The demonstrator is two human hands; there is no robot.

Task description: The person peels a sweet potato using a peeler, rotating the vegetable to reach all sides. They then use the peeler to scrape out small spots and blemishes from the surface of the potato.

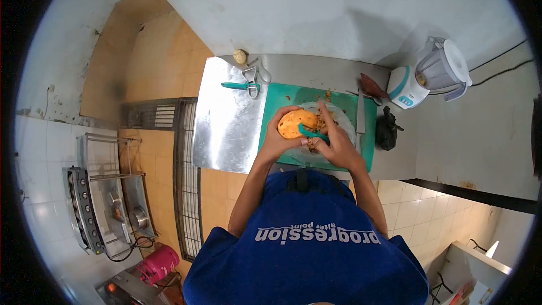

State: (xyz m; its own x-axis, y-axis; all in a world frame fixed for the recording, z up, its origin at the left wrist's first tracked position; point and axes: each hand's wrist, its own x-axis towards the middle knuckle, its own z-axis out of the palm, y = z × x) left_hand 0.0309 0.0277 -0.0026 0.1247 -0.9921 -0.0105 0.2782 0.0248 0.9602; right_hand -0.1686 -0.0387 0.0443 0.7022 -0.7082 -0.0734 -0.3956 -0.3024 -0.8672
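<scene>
My left hand (278, 138) grips an orange, partly peeled sweet potato (297, 123) over a clear bowl (344, 123) of brown peelings. My right hand (337, 143) holds a teal peeler (312, 133) against the potato's near side. Both hands work above a green cutting board (282, 99) that lies on a steel counter (226, 118).
A second teal peeler (240, 86) and a small round potato (240, 56) lie at the counter's far left. A knife (361, 113), a black bag (387, 129) and a white blender (432, 76) stand to the right. A stove and a pink gas cylinder (158, 264) sit on the floor left.
</scene>
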